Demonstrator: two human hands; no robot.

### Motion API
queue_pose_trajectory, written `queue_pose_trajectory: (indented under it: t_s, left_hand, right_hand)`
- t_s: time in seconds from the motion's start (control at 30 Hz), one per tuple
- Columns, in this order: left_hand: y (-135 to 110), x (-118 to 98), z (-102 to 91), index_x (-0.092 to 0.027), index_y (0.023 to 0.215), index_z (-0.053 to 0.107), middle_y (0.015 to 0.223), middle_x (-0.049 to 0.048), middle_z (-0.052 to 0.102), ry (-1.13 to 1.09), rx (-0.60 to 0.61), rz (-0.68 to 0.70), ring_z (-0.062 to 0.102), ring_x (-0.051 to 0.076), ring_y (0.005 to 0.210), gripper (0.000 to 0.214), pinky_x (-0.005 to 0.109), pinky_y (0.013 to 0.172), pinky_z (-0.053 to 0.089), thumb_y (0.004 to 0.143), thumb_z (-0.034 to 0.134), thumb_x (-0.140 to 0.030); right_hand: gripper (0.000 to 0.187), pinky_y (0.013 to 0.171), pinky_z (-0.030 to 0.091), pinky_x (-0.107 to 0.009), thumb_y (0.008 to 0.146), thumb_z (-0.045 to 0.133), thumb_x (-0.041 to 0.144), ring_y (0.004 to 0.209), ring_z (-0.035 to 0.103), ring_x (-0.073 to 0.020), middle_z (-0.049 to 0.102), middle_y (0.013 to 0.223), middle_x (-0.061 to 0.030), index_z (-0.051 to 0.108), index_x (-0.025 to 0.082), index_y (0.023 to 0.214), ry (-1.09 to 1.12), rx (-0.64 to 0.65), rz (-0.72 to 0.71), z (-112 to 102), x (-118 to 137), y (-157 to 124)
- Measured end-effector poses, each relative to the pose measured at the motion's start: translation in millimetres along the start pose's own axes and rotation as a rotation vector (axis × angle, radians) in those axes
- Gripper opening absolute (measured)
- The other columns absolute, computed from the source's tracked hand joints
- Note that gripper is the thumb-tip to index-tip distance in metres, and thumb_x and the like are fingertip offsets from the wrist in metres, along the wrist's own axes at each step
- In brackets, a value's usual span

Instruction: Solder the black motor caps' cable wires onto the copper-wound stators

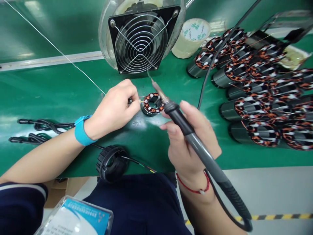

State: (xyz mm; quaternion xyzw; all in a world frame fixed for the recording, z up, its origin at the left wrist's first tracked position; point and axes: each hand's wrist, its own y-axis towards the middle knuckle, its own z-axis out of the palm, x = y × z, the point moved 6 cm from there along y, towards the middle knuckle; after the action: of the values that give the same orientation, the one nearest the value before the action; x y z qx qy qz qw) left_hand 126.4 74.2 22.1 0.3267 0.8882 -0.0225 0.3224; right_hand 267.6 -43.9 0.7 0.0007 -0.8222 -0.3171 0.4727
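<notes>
My right hand (193, 140) holds a soldering iron (207, 153) by its dark grip, tip pointing up and away toward the fan. A wisp of smoke rises from the tip. Below the tip, a small motor stator (153, 105) with copper windings stands on the green bench, close to my right fingertips. My left hand (117, 104) is closed in a pinch at the stator's left side. Thin solder wire (80, 70) runs from the upper left into this hand. Small coloured lead ends show at its fingertips; the rest is hidden by the fingers.
A fan with a wire guard (140, 49) stands behind the stator. A tape roll (192, 36) and several wound stators (259, 88) fill the right side. Black cables (41, 125) lie at left. A black round housing (112, 163) with leads sits at the front edge.
</notes>
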Motion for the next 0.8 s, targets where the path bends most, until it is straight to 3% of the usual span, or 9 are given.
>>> queue_pose_trajectory:
  t_s: [0.17,0.33,0.6,0.8]
  left_hand:
    - [0.0,0.1,-0.6,-0.018,0.066,0.05,0.076,0.0023,0.057,0.001,-0.006,-0.01,0.054,0.015,0.072,0.015,0.031,0.07,0.048,0.08,0.051,-0.012]
    - [0.0,0.0,-1.0,-0.018,0.066,0.049,0.075,0.0021,0.056,-0.01,-0.006,-0.017,0.054,0.015,0.072,0.016,0.029,0.067,0.044,0.08,0.051,-0.012]
    - [-0.6,0.2,-1.9,-0.017,0.068,0.054,0.078,0.0028,0.058,-0.071,0.012,-0.028,0.055,0.015,0.075,0.015,0.03,0.071,0.045,0.082,0.05,-0.013]
    - [-2.5,-4.6,-3.9,-0.016,0.068,0.056,0.079,0.0031,0.059,-0.128,0.024,0.053,0.056,0.015,0.076,0.018,0.029,0.071,0.045,0.085,0.049,-0.012]
  right_hand:
    - [0.033,0.089,0.062,-0.042,0.099,0.05,0.029,0.104,0.071,-0.022,0.068,0.119,-0.0041,0.051,0.031,0.132,0.091,0.128,0.089,15.8,3.8,26.0]
    - [0.038,0.101,0.053,-0.047,0.09,0.057,0.019,0.112,0.065,-0.023,0.067,0.116,-0.003,0.051,0.029,0.127,0.084,0.196,0.167,37.0,-6.7,30.4]
    - [0.045,0.096,0.05,-0.045,0.089,0.056,0.017,0.096,0.065,-0.0209,0.068,0.102,-0.001,0.047,0.03,0.131,0.003,0.071,0.176,43.0,-13.3,21.6]
    - [0.043,0.098,0.048,-0.044,0.09,0.054,0.018,0.094,0.065,-0.0198,0.068,0.095,-0.0008,0.047,0.027,0.131,-0.013,0.122,0.12,51.5,-8.8,22.8]
